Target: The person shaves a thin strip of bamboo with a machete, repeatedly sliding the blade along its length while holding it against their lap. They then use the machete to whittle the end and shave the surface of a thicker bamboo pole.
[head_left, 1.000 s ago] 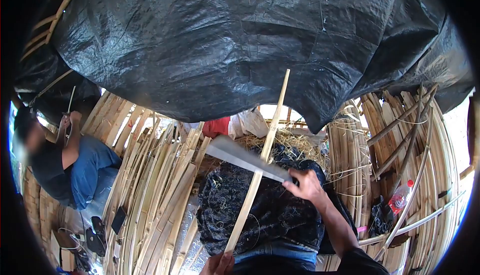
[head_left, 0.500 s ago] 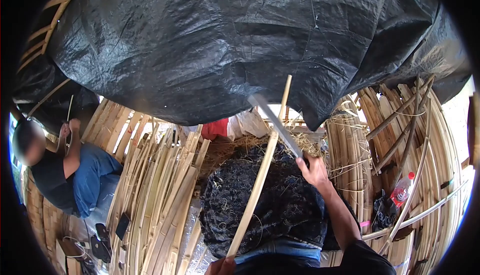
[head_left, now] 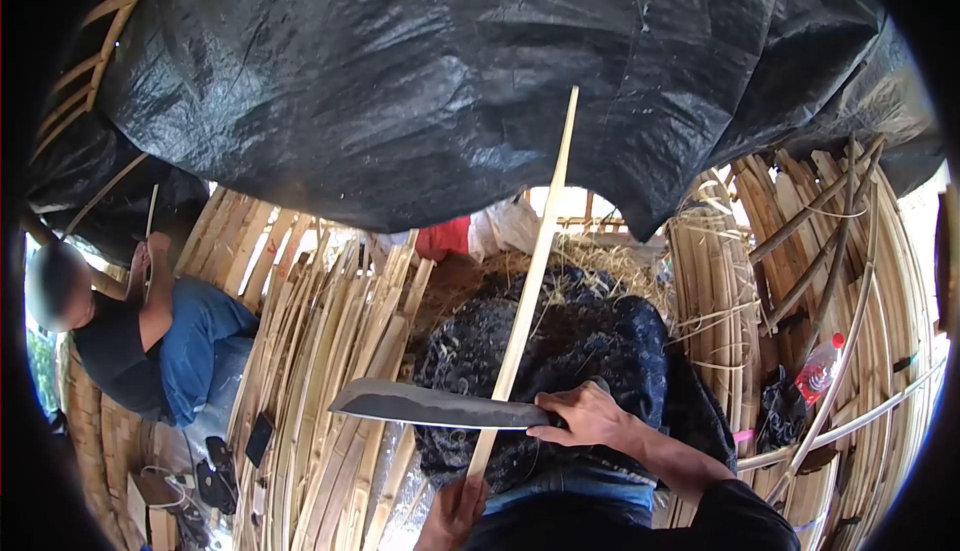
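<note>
My left hand (head_left: 455, 513) is closed around the lower end of a long pale bamboo strip (head_left: 528, 301), which slants up and away from me. My right hand (head_left: 583, 414) grips the handle of a machete (head_left: 430, 404) with a broad dark blade. The blade lies level across the strip, a little above my left hand, its tip pointing left. Most of the handle is hidden in my fingers. Beneath the strip, a dark patterned cloth (head_left: 600, 341) covers my lap.
Split bamboo strips (head_left: 330, 381) stand in a pile on the left, with more bamboo (head_left: 710, 301) on the right. A co-worker (head_left: 130, 341) sits at far left. A black tarp (head_left: 420, 81) hangs ahead. A red-capped bottle (head_left: 820, 369) and a phone (head_left: 259, 438) lie aside.
The machete has come down and toward me, from slanting up by the strip's middle to lying across its lower part. My left hand and the strip have risen slightly in view.
</note>
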A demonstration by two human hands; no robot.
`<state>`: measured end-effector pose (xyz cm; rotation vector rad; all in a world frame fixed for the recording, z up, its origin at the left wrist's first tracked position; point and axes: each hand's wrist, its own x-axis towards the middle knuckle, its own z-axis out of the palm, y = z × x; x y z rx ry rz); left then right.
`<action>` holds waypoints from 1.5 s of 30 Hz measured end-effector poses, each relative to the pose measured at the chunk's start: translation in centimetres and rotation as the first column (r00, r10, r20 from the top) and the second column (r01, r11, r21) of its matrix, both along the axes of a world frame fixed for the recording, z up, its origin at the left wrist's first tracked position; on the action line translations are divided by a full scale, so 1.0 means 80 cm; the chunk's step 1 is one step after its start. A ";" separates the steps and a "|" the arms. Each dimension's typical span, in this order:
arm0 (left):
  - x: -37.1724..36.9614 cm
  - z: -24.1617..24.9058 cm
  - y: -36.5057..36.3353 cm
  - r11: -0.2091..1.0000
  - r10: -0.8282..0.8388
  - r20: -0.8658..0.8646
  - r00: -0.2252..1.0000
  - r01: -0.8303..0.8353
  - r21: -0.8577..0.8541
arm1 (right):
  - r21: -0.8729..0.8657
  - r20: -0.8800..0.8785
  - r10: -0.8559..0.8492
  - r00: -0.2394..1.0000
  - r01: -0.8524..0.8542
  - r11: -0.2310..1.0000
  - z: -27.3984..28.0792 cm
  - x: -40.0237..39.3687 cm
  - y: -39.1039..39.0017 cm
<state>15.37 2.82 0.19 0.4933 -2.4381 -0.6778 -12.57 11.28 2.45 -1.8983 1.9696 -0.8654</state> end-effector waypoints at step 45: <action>-0.010 0.023 -0.005 -0.872 0.319 -0.422 0.849 0.437 0.221 | -0.181 -0.132 -0.050 0.990 0.026 0.983 -0.007 0.012 -0.027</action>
